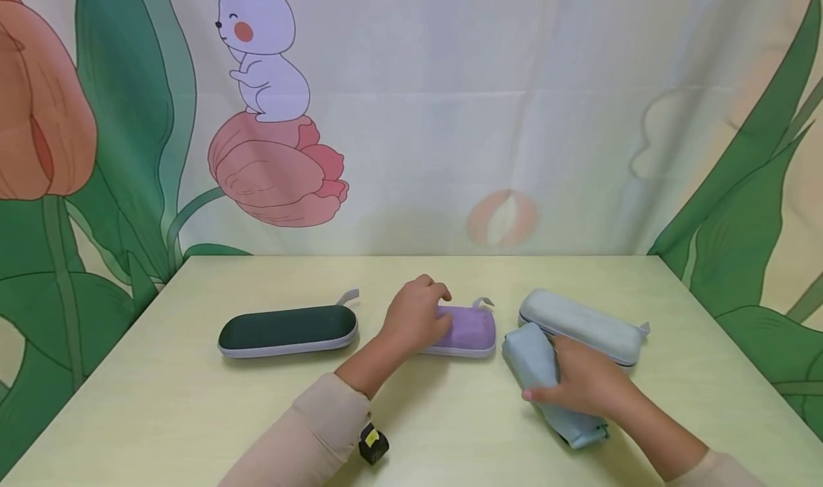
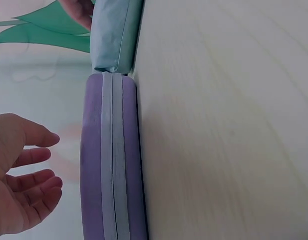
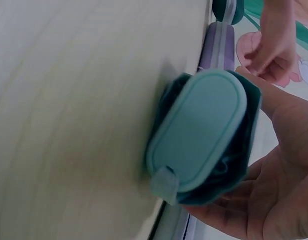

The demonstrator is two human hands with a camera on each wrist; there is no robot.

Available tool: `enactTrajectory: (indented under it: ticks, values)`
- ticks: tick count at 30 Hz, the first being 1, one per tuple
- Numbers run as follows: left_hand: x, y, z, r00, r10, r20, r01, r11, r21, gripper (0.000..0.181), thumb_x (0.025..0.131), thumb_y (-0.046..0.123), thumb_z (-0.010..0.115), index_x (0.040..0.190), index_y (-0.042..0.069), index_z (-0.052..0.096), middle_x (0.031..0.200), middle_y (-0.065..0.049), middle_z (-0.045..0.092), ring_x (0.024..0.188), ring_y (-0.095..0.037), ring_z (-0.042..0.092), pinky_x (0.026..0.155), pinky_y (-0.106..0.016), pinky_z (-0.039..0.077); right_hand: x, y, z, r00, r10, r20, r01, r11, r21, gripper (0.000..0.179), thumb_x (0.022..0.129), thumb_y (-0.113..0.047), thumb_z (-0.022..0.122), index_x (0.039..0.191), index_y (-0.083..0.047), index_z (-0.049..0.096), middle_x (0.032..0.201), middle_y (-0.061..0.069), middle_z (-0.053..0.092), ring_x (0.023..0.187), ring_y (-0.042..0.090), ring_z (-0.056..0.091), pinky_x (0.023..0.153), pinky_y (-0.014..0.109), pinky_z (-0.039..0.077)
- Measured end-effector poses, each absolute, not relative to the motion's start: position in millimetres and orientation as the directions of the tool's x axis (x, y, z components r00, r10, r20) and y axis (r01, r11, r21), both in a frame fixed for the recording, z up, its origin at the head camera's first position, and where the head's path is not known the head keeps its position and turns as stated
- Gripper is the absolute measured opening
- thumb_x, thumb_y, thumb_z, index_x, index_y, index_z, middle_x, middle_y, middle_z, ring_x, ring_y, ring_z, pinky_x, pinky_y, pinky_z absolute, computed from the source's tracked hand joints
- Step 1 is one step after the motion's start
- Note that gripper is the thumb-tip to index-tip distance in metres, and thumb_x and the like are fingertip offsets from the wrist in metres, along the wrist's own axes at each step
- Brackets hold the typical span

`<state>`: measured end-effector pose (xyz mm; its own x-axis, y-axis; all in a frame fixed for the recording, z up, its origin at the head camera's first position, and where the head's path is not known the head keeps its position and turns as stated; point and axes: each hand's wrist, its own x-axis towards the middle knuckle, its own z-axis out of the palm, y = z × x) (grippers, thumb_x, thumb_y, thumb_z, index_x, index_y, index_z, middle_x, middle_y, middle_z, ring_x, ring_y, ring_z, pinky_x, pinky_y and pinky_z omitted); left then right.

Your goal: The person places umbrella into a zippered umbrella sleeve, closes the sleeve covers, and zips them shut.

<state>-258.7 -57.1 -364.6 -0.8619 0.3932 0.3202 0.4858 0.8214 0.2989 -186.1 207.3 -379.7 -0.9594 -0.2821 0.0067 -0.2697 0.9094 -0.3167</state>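
My left hand (image 1: 416, 317) hovers over a purple zip case (image 1: 468, 330). Its fingers are loosely bent, and the left wrist view shows a gap between them and the case. A soft light-blue pouch (image 1: 541, 376) is held in my right hand (image 1: 588, 380), thumb on one side and fingers on the other. At the pouch's near end, the right wrist view shows a teal oval end piece (image 3: 198, 130) with a small tab, framed by loose fabric. Just behind the pouch lies a pale grey-blue zip case (image 1: 581, 323), partly covered by it and my hand.
A dark green zip case (image 1: 288, 330) with a grey pull loop lies on the left of the pale yellow table (image 1: 161, 415). A small black object with a yellow mark (image 1: 373, 444) shows beside my left sleeve. A printed curtain (image 1: 411, 116) hangs behind the table.
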Motion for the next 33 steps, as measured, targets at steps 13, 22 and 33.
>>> enactTrajectory:
  ticks: [13,22,33]
  values:
    - [-265,-17,-372,-0.725,0.607,0.325,0.663,0.743,0.092,0.017,0.087,0.017,0.067,0.102,0.011,0.072,0.099,-0.006,0.063,0.087,-0.020,0.059,0.079,-0.029,0.050,-188,204,-379,-0.972,-0.235,-0.029,-0.216,0.930,-0.297,0.069,0.071,-0.031,0.083,0.118,0.009,0.053,0.096,0.009,0.062,0.081,0.021,0.058,0.065,0.041,0.050]
    - [-271,12,-370,-0.707,0.644,0.294,0.689,0.720,0.080,0.020,0.087,0.014,0.070,0.107,0.015,0.073,0.101,-0.003,0.062,0.090,-0.018,0.060,0.078,-0.024,0.049,-178,229,-366,-0.961,-0.274,-0.030,-0.251,0.913,-0.322,0.079,0.069,-0.027,0.084,0.132,0.005,0.050,0.118,0.016,0.062,0.098,0.029,0.061,0.074,0.050,0.051]
    - [-296,52,-377,-0.765,0.622,0.167,0.644,0.722,0.253,0.043,0.083,0.018,0.075,0.125,0.018,0.065,0.133,-0.004,0.051,0.123,-0.022,0.047,0.098,-0.024,0.041,-173,252,-358,-0.940,-0.340,0.000,-0.323,0.895,-0.308,0.073,0.062,-0.020,0.086,0.127,-0.004,0.058,0.111,0.008,0.066,0.086,0.021,0.059,0.067,0.042,0.048]
